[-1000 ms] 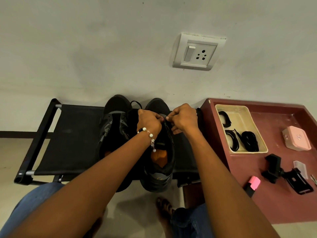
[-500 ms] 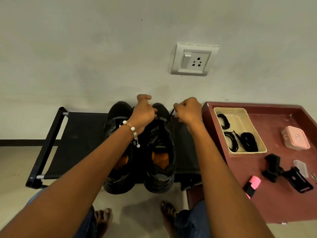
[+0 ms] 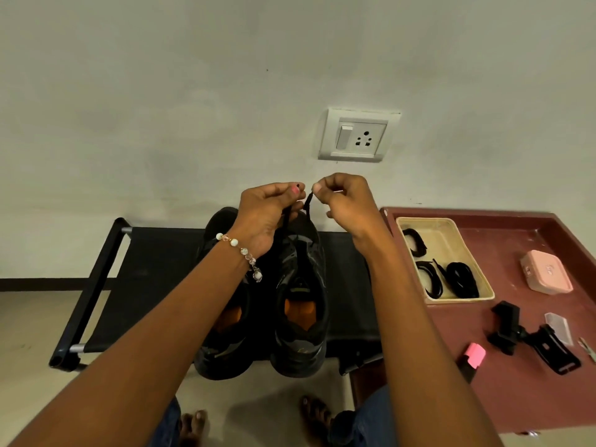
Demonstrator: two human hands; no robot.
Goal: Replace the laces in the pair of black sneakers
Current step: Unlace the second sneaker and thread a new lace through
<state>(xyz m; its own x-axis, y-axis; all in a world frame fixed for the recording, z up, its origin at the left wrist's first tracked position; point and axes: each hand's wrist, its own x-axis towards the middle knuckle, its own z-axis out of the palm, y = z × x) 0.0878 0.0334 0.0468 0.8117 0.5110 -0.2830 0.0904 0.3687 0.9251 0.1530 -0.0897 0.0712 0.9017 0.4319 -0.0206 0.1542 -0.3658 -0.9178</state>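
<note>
**Lace ends being held level above the right-hand sneaker**

Nearest the camera, two bare feet [image 3: 193,424] are being seen on the pale floor, with blue denim at the knees. Just beyond, the pair of black sneakers [image 3: 264,304] is being kept side by side on a black fabric stool [image 3: 154,253], heels toward the wearer, orange insoles showing inside matte, moulded uppers. Above the toe end, a thin black lace [image 3: 306,209] is being pinched at its two ends: the left hand [image 3: 267,214] is closed on one strand, the right hand [image 3: 346,200] is nipping the other tip between thumb and forefinger. A beaded bracelet [image 3: 240,250] is hanging at the left wrist. To the right, coiled black laces [image 3: 458,279] are being stored in a cream tray [image 3: 448,227] on a maroon table [image 3: 516,398]. Behind everything, a smooth grey wall is being faced.

The risk, as judged: if the ends are being pulled unevenly, one side could be left short, or a slippery tip could be dropped and drawn back through an eyelet.
</note>
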